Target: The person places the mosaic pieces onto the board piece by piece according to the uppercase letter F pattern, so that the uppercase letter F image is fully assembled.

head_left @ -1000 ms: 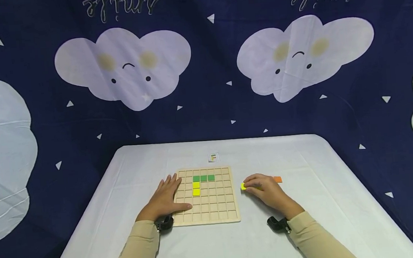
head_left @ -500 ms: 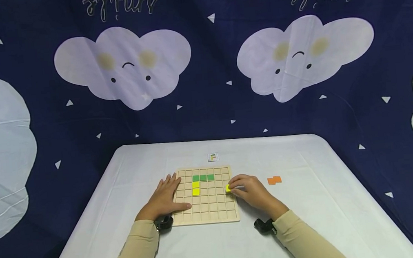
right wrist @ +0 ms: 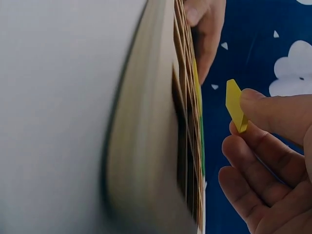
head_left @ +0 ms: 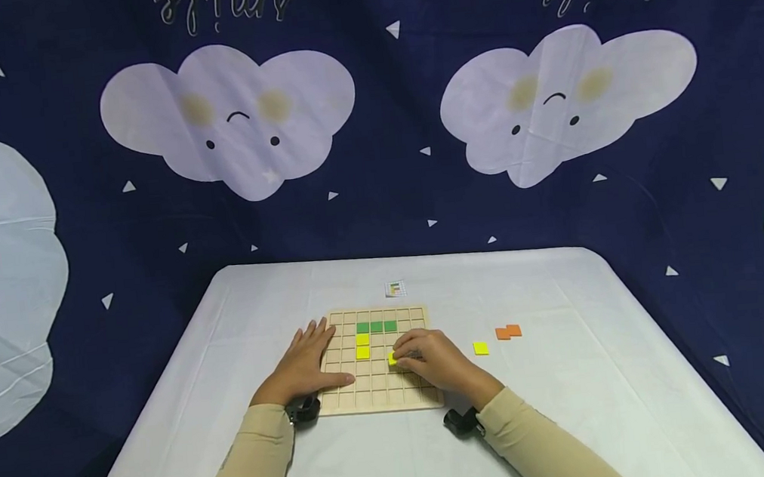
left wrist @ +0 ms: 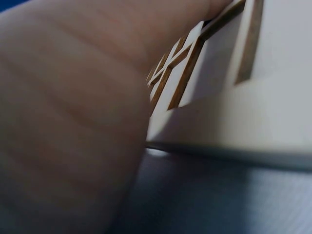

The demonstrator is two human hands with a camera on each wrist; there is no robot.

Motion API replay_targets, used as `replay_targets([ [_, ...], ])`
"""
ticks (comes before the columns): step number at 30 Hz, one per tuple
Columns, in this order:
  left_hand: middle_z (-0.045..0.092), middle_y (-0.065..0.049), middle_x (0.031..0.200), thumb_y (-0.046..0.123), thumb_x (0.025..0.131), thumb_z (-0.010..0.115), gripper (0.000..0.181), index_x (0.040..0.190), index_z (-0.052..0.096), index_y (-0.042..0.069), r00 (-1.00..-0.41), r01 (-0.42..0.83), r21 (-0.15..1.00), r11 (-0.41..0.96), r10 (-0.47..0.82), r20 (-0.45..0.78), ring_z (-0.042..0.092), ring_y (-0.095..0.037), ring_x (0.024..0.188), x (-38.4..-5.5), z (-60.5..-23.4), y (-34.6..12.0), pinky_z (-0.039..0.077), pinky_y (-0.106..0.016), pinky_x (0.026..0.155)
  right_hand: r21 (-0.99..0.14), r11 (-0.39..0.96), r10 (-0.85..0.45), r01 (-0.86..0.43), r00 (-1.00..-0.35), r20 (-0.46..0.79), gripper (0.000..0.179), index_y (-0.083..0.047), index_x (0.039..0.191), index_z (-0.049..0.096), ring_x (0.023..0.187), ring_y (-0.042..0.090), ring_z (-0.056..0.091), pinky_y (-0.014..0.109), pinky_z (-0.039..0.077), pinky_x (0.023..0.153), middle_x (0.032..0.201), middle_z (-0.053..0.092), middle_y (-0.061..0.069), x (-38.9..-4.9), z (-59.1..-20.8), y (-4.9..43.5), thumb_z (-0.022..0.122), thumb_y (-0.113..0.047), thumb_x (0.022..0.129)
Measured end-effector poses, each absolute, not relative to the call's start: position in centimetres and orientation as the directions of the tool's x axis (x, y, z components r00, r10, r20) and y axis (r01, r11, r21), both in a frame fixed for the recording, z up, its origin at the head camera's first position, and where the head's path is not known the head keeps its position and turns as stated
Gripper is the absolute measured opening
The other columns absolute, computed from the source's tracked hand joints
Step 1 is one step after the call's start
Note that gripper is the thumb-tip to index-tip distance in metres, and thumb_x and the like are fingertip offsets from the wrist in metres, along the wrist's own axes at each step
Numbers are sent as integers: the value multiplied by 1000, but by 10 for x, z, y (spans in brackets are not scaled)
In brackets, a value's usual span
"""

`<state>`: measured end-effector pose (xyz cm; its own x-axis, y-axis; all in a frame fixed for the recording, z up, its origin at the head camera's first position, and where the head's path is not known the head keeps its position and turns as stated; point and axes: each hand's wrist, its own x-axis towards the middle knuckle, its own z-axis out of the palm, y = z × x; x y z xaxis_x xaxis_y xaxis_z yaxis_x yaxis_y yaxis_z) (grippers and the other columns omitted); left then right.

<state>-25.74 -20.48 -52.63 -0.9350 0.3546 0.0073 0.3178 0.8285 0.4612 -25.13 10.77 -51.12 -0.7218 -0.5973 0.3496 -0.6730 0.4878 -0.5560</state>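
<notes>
My right hand (head_left: 437, 360) is over the right half of the wooden grid board (head_left: 376, 400). It pinches a small square yellow tile (right wrist: 235, 105) between thumb and fingertips; in the right wrist view the tile is held apart from the board's surface. My left hand (head_left: 303, 366) lies spread across the board's left edge, its thumb reaching over the lower squares. In the left wrist view, the wooden board (left wrist: 234, 124) fills the space beside the hand. A row of green tiles (head_left: 377, 327) sits near the board's far side, with two yellow tiles (head_left: 362, 352) below its left end.
Right of the board, one loose yellow tile (head_left: 480, 348) lies on the white table (head_left: 574, 403). Farther right are two orange tiles (head_left: 513, 330), partly overlapping. A small printed card (head_left: 395, 289) lies beyond the board's far edge. A dark blue cloth with clouds hangs behind.
From right of the board, my right hand has carried the pinched yellow tile leftward over the grid. This has uncovered the loose yellow tile and the orange ones. The left hand stays put.
</notes>
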Motion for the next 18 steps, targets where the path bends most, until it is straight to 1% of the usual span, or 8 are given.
replay_targets([
  [7, 19, -21, 171, 71, 77, 79, 120, 163, 35, -1, -929, 332, 465, 821, 369, 12, 12, -39, 158, -256, -523, -205, 6, -53, 127, -536, 495, -627, -684, -708, 325, 9, -8, 104, 84, 108, 13, 68, 38, 53, 101, 111, 74, -3, -248, -509, 86, 80, -9, 96],
  [11, 20, -21, 171, 72, 78, 79, 120, 163, 35, -1, -927, 341, 458, 821, 375, 18, 12, -40, 158, -256, -523, -206, 6, -53, 127, -553, 494, -630, -671, -714, 305, 8, -8, 103, 84, 107, 12, 68, 34, 55, 98, 110, 74, -4, -248, -510, 77, 79, -9, 96],
  [18, 19, -22, 171, 73, 77, 78, 121, 163, 35, -1, -924, 347, 456, 820, 381, 18, 12, -40, 158, -258, -526, -207, 6, -53, 127, -544, 526, -632, -654, -728, 264, 8, -9, 102, 84, 107, 10, 68, 32, 54, 100, 109, 74, -6, -248, -508, 63, 79, -11, 97],
])
